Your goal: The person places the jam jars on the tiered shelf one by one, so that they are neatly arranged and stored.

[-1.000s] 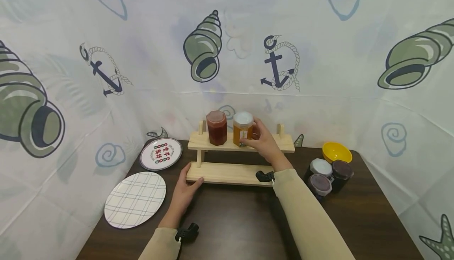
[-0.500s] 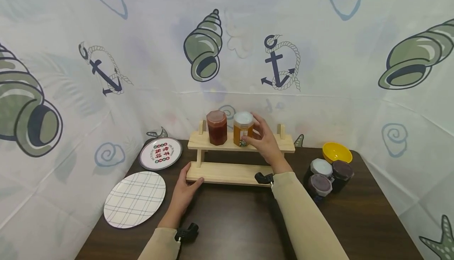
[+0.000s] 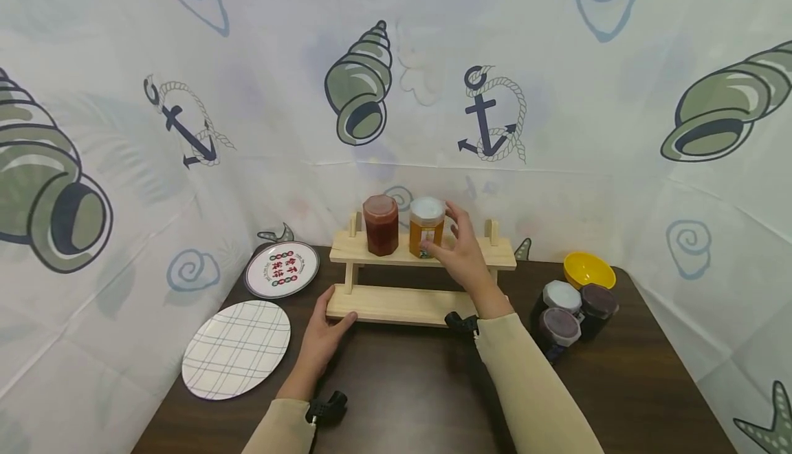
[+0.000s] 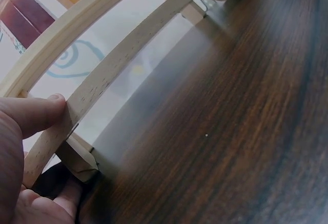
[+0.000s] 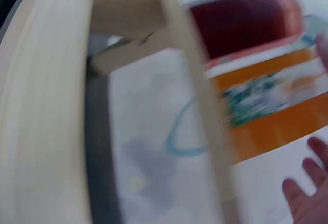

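A two-tier wooden shelf point(image 3: 396, 305) stands at the back of the dark table. My left hand point(image 3: 318, 344) grips the left end of its lower board; in the left wrist view the thumb point(image 4: 38, 112) lies against the board's front, fingers below. On the upper board, a red jar point(image 3: 381, 228) and an amber jar point(image 3: 423, 234) with a white lid stand upright side by side. My right hand point(image 3: 465, 258) is beside the amber jar, fingers spread. Those fingers point(image 5: 315, 203) are apart from the jar in the right wrist view; whether the thumb touches it I cannot tell.
Two plates lie at left: one checked plate point(image 3: 235, 351) and one with red characters point(image 3: 306, 261), its rim dark. At right, several dark jars point(image 3: 559, 327) cluster before a yellow bowl point(image 3: 588, 272). A patterned cloth point(image 3: 421, 124) hangs behind the table.
My right hand's fingers have loosened from round the amber jar and spread away to its right. The left hand and both jars have stayed in place.
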Demonstrator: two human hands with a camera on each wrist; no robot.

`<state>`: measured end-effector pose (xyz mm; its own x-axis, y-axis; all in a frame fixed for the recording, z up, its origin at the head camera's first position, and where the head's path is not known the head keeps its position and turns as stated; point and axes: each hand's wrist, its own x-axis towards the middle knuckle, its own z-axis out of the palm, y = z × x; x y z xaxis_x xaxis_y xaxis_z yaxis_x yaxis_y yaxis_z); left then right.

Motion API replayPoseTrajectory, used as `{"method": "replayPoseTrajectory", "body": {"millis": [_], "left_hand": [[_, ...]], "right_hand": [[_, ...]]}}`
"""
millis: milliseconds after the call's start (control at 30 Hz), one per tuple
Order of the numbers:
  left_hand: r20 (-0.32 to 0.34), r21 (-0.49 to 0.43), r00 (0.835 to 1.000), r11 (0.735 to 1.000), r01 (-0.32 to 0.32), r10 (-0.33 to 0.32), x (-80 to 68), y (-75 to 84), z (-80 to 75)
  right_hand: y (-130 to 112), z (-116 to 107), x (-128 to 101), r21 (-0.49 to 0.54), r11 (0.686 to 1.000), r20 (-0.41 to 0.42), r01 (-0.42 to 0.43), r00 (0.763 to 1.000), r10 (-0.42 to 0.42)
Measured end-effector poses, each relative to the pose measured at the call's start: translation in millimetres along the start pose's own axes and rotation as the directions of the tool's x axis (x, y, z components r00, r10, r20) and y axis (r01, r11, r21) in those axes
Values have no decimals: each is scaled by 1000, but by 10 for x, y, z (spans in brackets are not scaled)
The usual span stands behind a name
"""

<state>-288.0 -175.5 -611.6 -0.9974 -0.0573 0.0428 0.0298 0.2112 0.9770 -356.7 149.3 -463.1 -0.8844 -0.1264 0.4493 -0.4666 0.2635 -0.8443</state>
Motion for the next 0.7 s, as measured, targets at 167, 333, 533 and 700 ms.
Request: {"method": "replayPoseTrajectory", "body": {"millis": [167, 333, 533, 700], "left_hand": [[-11, 2, 1000, 1000, -3, 3, 18, 39, -6], [-4, -11, 1000, 1000, -22, 22, 42, 50, 13], [-3, -4, 1000, 1000, -2, 2, 18, 21, 27], [-7, 16, 1000, 1000, 11, -11, -4, 33, 12]], "right_hand": [[-423, -259, -117, -97, 995, -17, 21, 1000, -23], [-801, -744, -354, -228, 968, 1, 102, 995, -104], [-980, -1363, -710, -368, 926, -71, 87, 990, -122], [-945, -1841, -1021, -434, 901, -178, -23, 982, -61]]}}
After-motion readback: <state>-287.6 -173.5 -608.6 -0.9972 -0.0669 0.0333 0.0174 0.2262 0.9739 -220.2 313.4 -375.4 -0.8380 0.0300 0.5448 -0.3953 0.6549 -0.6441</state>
